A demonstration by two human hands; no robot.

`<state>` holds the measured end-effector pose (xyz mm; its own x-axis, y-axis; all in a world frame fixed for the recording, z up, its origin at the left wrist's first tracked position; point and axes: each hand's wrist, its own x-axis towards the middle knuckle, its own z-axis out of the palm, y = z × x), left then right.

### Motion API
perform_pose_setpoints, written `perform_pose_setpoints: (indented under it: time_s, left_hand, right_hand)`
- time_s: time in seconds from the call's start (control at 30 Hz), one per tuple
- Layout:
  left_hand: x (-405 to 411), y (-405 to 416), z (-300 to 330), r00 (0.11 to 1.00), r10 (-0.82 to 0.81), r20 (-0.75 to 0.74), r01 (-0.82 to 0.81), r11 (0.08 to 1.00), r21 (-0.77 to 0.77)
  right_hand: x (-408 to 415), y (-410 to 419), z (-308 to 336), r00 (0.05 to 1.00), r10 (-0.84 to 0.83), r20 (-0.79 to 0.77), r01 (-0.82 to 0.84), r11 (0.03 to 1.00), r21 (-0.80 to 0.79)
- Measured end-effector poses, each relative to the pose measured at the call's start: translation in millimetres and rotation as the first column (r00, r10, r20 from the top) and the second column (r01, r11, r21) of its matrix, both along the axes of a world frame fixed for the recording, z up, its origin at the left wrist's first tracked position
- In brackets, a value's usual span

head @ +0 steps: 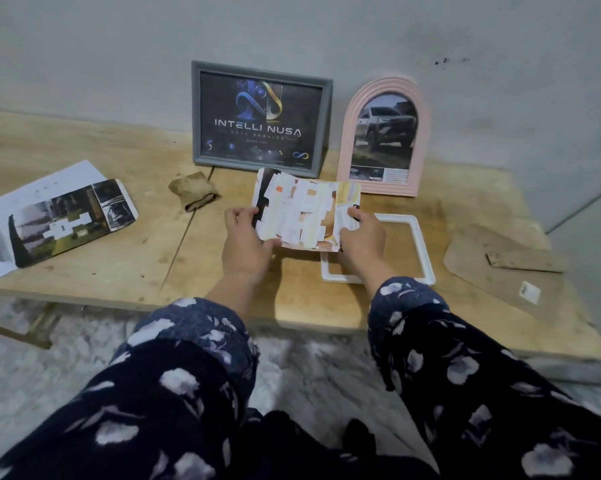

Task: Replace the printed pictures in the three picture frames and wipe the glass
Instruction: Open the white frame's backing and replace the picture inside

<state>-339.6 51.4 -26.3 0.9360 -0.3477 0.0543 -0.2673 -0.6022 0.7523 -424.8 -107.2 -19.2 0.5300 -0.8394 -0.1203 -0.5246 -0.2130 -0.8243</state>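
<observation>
Both hands hold a bent printed picture [304, 213] above the low wooden table [119, 271]. My left hand [245, 242] grips its left edge and my right hand [359, 239] grips its right edge. Under my right hand lies an empty white frame [420, 244], flat on the table. A grey frame [259, 117] with a dark logo print stands against the wall. To its right stands a pink arched frame [384, 136] with a picture of a car. A crumpled brown cloth [193, 190] lies left of the held picture.
At the table's left end lie a dark printed picture [70, 221] and a white sheet [32, 192] under it. A brown backing board [500, 268] with its stand flap lies at the right. A grey wall runs behind; pale fluffy carpet covers the floor in front.
</observation>
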Motion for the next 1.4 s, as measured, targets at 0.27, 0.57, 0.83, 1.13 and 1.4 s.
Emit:
perform_pose_setpoints:
  time_s: [0.27,0.57,0.83,1.13,1.4]
  left_hand:
    - [-65,-78,-32,0.992,-0.110,-0.064,0.120,0.974,0.190]
    - [-100,-93,-56,0.994,-0.113,-0.011,0.106,0.893,0.437]
    - [-108,-104,-57,0.995,-0.095,-0.016,0.087,0.823,0.562]
    - [-122,-146,-39,0.992,-0.102,0.080,0.036,0.804,0.593]
    - [-165,-241,-25,0.905,-0.424,0.017,0.349,0.767,0.539]
  right_hand:
    - [-83,-91,-26,0.965,0.119,-0.235,-0.169,0.964,-0.207]
    - [-121,-126,-56,0.777,0.287,-0.560,-0.473,0.853,-0.220]
    - [-123,-135,-61,0.759,0.303,-0.576,-0.558,0.759,-0.337]
    - [-142,-156,-51,0.937,0.199,-0.287,-0.275,0.927,-0.255]
    - [-230,-212,-44,0.891,-0.098,-0.443,-0.005,0.974,-0.226]
